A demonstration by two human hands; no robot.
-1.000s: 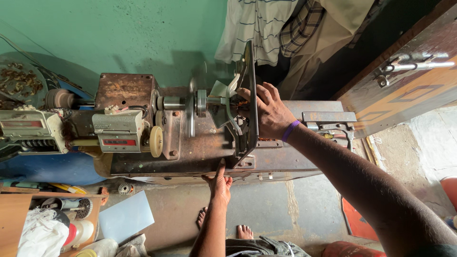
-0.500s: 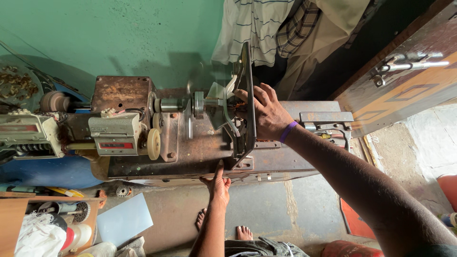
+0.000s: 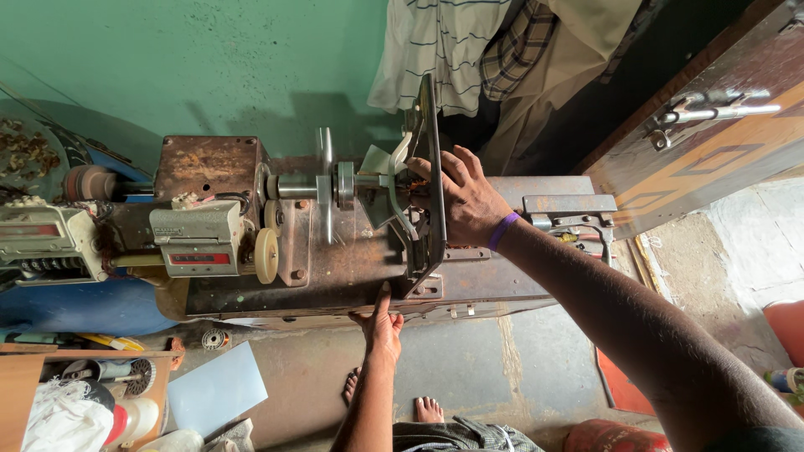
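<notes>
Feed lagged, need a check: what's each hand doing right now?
Left hand: open, fingers pressed against the front edge of the rusty machine bed.
Right hand: closed around the upright dark frame.

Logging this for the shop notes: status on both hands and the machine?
Right hand grips the upright dark frame. Left hand presses the rusty machine bed front edge. Nothing blocking.

Striped & checked shirts hang on green wall; brown wooden door w/ metal latch at right; pale blue sheet on floor.
</notes>
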